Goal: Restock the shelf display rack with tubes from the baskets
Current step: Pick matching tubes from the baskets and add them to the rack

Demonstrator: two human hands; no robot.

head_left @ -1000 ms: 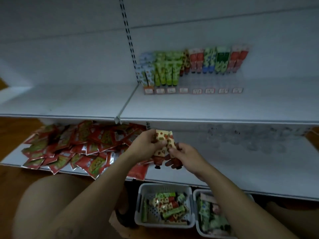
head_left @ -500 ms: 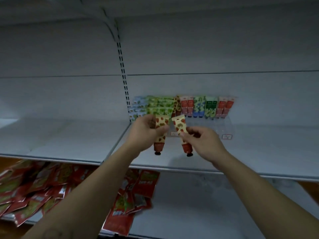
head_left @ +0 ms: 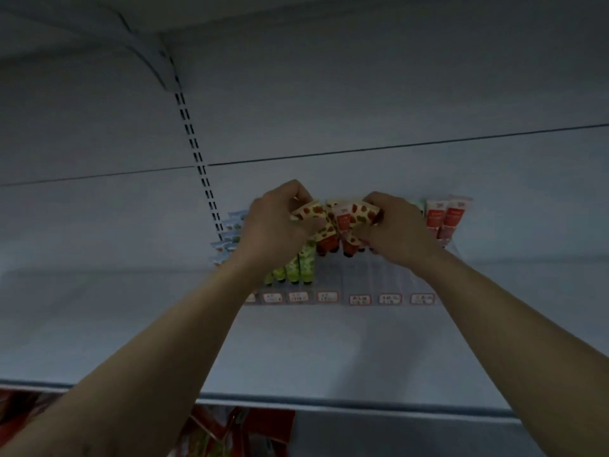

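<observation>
My left hand (head_left: 275, 222) pinches a yellow tube with red strawberry print and a red cap (head_left: 318, 224). My right hand (head_left: 397, 230) pinches a second tube of the same print (head_left: 357, 222). Both tubes are held cap down, tilted toward each other, over the middle of the clear display rack (head_left: 389, 278) at the back of the shelf. Green tubes (head_left: 296, 267) fill the rack's left lanes, pale blue tubes (head_left: 229, 237) stand at its far left, red tubes (head_left: 443, 221) at its right. My hands hide the tubes in between. The baskets are out of view.
Price labels (head_left: 328, 296) line the rack's front. The white shelf (head_left: 296, 351) stretches wide in front of the rack, with its front edge low in view. Red packets (head_left: 237, 430) lie on the shelf below. A slotted upright (head_left: 194, 143) runs up the back wall.
Both hands have risen from near the baskets to the rack, each carrying one strawberry tube. The view has tilted up, so the baskets have dropped out of sight.
</observation>
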